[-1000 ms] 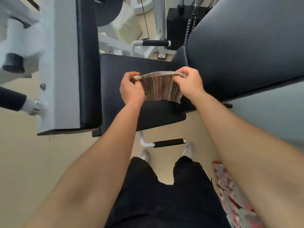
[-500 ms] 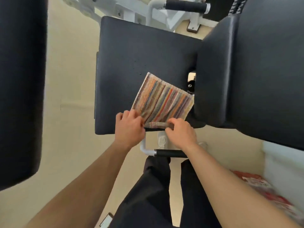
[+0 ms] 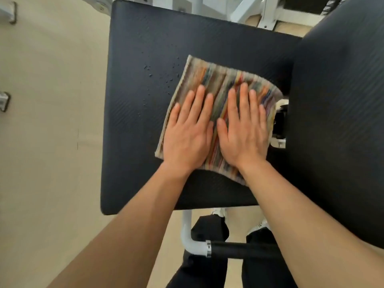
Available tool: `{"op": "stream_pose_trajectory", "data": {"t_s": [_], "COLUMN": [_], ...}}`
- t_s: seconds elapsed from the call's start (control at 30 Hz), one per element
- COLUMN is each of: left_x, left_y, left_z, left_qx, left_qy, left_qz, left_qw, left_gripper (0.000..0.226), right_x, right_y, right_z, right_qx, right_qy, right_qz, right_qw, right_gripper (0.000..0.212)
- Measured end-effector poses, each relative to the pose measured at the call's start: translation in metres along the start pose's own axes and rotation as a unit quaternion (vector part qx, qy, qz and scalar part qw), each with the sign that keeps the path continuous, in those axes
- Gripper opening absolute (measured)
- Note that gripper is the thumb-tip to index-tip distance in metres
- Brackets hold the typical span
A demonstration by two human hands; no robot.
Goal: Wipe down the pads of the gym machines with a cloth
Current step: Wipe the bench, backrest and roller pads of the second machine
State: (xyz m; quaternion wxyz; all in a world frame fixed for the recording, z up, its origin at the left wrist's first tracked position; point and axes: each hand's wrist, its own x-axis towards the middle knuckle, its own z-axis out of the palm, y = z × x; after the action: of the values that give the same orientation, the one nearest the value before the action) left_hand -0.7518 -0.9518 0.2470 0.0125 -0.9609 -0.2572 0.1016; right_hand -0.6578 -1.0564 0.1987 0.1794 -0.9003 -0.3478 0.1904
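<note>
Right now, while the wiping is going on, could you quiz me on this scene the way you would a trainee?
1. True or false: the left hand and the right hand both lie flat, fingers straight, on the cloth.
2. Where are the water droplets? A) on the seat pad, just left of the cloth; B) on top of the cloth; C) on the backs of the hands.
3. Short answer: what pattern does the cloth have?

Key: 1 true. 2 A. 3 multicoloured stripes.
</note>
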Motion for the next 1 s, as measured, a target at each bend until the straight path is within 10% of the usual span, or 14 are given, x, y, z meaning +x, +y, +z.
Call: {"op": "stream_pose_trajectory", "data": {"t_s": [0.2,0.53,1.0], "left_x": [0.054,-0.124,0.028], "left_y": [-0.007,-0.001,-0.056], "left_z": [-0.006,0.007,-0.016], "left_qx": [0.003,0.05,0.019], "left_qy": [0.016,-0.075,0.021], "left_qz": [-0.026,-0.009,-0.034], "left_qw": [1.0,0.996,0.999], "left_gripper": [0.059,0.062,0.059], "right_x": [0.047,-0.126,0.053], "right_y": [-0.013,-0.017,-0.047], "right_z": [-0.006,0.029,-0.006], "right_qx": [0.021,-0.002,-0.02], "right_qy": [0.044,-0.059,0.005], "right_qz": [0.047,-0.025,-0.026], "right_qw": [0.998,0.998,0.999], "right_gripper": [0.067,0.07,0.067]}}
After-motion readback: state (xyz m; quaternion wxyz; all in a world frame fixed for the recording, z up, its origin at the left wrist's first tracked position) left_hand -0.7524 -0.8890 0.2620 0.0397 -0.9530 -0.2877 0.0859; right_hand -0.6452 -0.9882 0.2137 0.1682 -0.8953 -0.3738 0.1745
